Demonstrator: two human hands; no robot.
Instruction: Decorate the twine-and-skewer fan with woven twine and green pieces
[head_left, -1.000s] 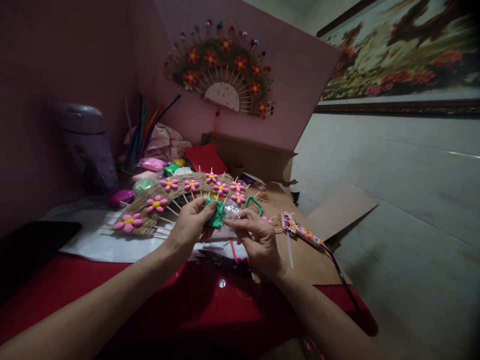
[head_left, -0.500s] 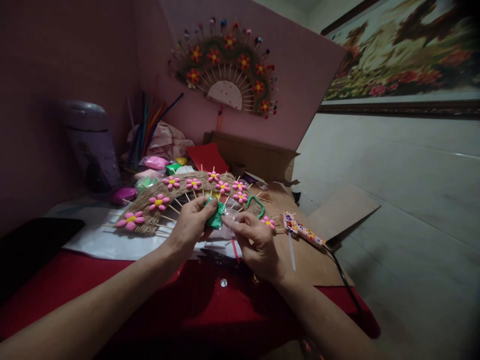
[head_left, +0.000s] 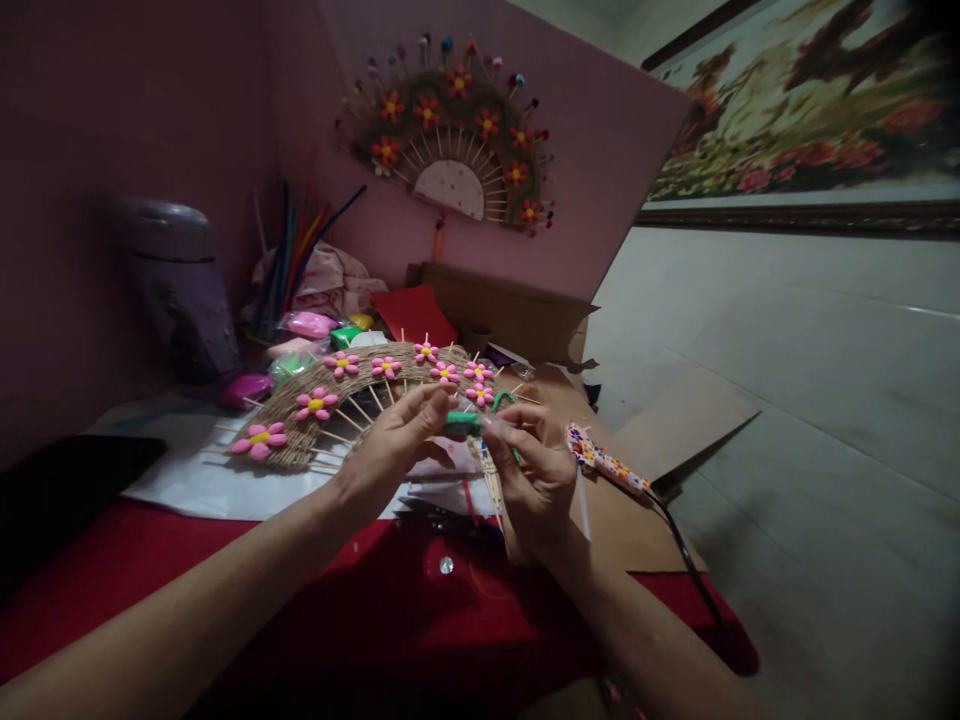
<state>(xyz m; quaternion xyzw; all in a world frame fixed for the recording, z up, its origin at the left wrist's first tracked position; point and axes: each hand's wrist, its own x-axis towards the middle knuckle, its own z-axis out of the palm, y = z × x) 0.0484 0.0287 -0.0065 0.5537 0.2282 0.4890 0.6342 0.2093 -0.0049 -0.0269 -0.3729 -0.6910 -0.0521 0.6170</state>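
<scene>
A small plastic packet of green modelling clay (head_left: 460,423) is between my two hands. My left hand (head_left: 401,435) is curled at the packet's left end, its thumb on the upper side and the lower fingers a little apart. At the other end, my right hand (head_left: 538,475) pinches the clear plastic, fingers bent. Behind them lies a fan-shaped craft (head_left: 304,445) of twine woven over thin sticks, decorated with pink clay flowers with yellow centres. My hands hide part of its inner edge. A green clay outline (head_left: 504,400) shows on its right side.
A flower-patterned glue gun (head_left: 607,465) with a black cord rests on cardboard (head_left: 637,535) at the right. Bagged clay (head_left: 311,324) and a purple bottle (head_left: 184,295) stand left. A finished fan (head_left: 450,190) leans behind. A small clear gem (head_left: 446,566) lies on the red cloth (head_left: 360,620).
The green clay packet has shifted right and now looks narrower, turned lengthwise. My right hand has moved slightly right, and my left hand's fingers have loosened and extended.
</scene>
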